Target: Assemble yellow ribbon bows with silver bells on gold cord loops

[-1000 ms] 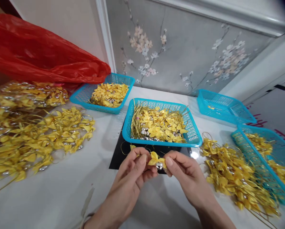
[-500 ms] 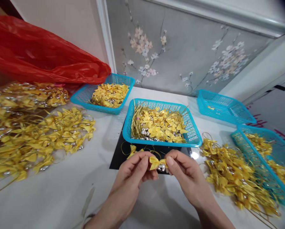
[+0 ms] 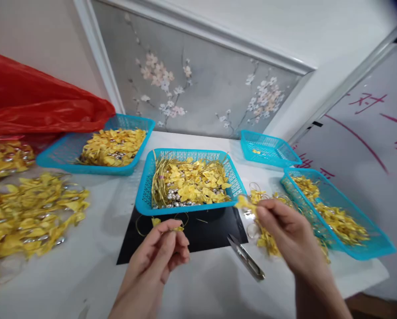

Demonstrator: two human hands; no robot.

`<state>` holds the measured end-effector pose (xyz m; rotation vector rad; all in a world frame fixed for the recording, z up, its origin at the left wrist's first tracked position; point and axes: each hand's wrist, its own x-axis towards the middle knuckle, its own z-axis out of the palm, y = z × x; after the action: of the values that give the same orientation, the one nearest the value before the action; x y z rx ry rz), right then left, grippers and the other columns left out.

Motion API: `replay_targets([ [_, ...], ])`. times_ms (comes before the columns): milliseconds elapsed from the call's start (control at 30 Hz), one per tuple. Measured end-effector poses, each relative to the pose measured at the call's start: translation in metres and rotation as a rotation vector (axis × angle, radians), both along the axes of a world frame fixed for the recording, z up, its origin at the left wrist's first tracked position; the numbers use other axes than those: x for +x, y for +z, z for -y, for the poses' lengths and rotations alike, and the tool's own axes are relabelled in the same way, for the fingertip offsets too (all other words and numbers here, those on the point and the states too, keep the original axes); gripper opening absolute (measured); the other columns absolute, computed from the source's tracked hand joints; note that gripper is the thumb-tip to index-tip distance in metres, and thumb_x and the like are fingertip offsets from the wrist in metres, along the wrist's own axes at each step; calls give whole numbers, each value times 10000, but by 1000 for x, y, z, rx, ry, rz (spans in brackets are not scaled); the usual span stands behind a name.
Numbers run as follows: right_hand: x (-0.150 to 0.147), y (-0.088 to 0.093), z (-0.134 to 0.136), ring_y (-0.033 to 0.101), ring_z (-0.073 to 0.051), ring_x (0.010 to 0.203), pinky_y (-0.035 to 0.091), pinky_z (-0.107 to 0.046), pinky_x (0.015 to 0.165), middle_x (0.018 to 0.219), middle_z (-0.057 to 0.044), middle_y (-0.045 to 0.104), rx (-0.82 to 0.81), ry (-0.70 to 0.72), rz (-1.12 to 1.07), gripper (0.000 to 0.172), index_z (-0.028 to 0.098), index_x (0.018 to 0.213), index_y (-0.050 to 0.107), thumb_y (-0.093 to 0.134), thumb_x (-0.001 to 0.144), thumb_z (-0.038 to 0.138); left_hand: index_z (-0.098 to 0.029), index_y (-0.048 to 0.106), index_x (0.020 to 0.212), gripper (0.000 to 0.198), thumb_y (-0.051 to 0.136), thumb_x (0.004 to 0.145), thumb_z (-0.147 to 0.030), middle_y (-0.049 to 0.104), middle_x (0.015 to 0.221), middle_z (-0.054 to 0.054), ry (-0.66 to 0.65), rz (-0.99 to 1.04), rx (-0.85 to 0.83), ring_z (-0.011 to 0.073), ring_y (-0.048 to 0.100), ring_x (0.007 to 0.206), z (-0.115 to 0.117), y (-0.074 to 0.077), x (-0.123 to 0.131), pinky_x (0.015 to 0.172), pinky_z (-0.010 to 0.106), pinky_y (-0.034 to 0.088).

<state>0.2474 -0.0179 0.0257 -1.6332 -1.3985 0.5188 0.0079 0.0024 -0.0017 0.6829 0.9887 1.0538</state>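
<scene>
My right hand (image 3: 288,230) pinches a yellow ribbon bow (image 3: 245,203), blurred by motion, over the pile at the right. Thumb and forefinger of my left hand (image 3: 158,254) are closed on a small yellow ribbon piece (image 3: 177,228), mostly hidden by the fingertips, with a thin gold cord looping behind it. Just beyond that hand, another yellow bow (image 3: 156,221) shows over the black mat (image 3: 212,228). Metal thread snips (image 3: 247,258) lie between my hands, their tips on the mat. Behind stands a blue basket (image 3: 188,210) of yellow bows, silver bells and gold cords.
Bow-and-bell piles lie at the left (image 3: 42,212) and under my right hand (image 3: 268,241). More blue baskets stand at the back left (image 3: 118,170), back right (image 3: 268,157) and right (image 3: 367,252). A red plastic bag (image 3: 45,102) overhangs the back left one.
My hands have separated. The right one has carried the bow with it to the right, while the left stays near the mat. The view has swung right, and the snips now show.
</scene>
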Motion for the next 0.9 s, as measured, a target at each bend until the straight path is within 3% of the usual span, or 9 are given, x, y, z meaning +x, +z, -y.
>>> replay_targets([
  [67, 37, -3, 7, 528, -165, 559, 403, -261, 512, 640, -15, 599, 2, -184, 177, 250, 202, 804, 658, 566, 833, 433, -239, 679, 983, 224, 713, 808, -374, 681, 788, 5, -16, -26, 2, 143, 583, 704, 1, -1, 0, 679, 244, 509],
  [133, 70, -11, 13, 561, -190, 531, 419, -286, 516, 607, -24, 632, -95, -297, 389, 264, 217, 781, 679, 567, 800, 456, -237, 680, 981, 220, 696, 822, -387, 674, 775, 2, -32, -53, 1, 139, 577, 692, 3, -2, 0, 681, 246, 504],
  [233, 103, -27, 15, 631, -251, 570, 437, -328, 518, 679, -59, 707, -294, -272, 650, 260, 249, 730, 705, 535, 791, 436, -239, 676, 983, 204, 666, 846, -389, 669, 769, -3, -51, -70, 17, 137, 575, 689, 5, -5, 0, 681, 249, 496],
  [333, 110, -34, 13, 675, -299, 624, 445, -356, 515, 785, -88, 745, -338, -334, 807, 279, 258, 825, 733, 518, 793, 432, -238, 672, 977, 189, 662, 851, -378, 666, 767, -7, -60, -59, 45, 136, 578, 682, 6, -6, -3, 684, 257, 491],
  [467, 86, -19, 2, 664, -280, 587, 431, -349, 505, 797, -94, 751, -164, -330, 897, 299, 256, 925, 717, 502, 815, 434, -227, 664, 993, 209, 659, 850, -379, 669, 775, 2, -40, -57, 54, 142, 575, 681, 7, -8, -5, 695, 276, 486],
  [567, 53, 1, -20, 684, -269, 695, 451, -343, 589, 867, -87, 750, -26, -206, 874, 297, 242, 932, 704, 466, 870, 408, -230, 660, 1007, 220, 655, 851, -386, 674, 783, 5, -45, -46, 59, 144, 576, 693, 7, -9, -5, 711, 284, 483],
  [667, 18, 16, -54, 692, -263, 771, 454, -334, 644, 924, -70, 756, -54, -50, 818, 277, 232, 921, 713, 463, 905, 350, -232, 660, 1000, 209, 657, 851, -379, 667, 776, -2, -48, -26, 51, 138, 573, 686, 7, -9, -4, 708, 281, 473],
  [767, -12, 18, -93, 695, -239, 825, 462, -301, 663, 903, -39, 762, -94, 95, 831, 218, 247, 930, 725, 513, 907, 292, -219, 660, 991, 221, 668, 841, -381, 660, 759, -1, -47, -6, 54, 137, 571, 668, 7, -7, -2, 681, 277, 461],
  [900, -39, 6, -141, 684, -213, 863, 499, -306, 736, 956, -47, 745, -149, 205, 867, 185, 240, 977, 718, 539, 927, 235, -211, 648, 994, 196, 652, 858, -352, 661, 760, -1, -35, -7, 39, 129, 573, 672, 7, -6, -2, 694, 271, 454],
])
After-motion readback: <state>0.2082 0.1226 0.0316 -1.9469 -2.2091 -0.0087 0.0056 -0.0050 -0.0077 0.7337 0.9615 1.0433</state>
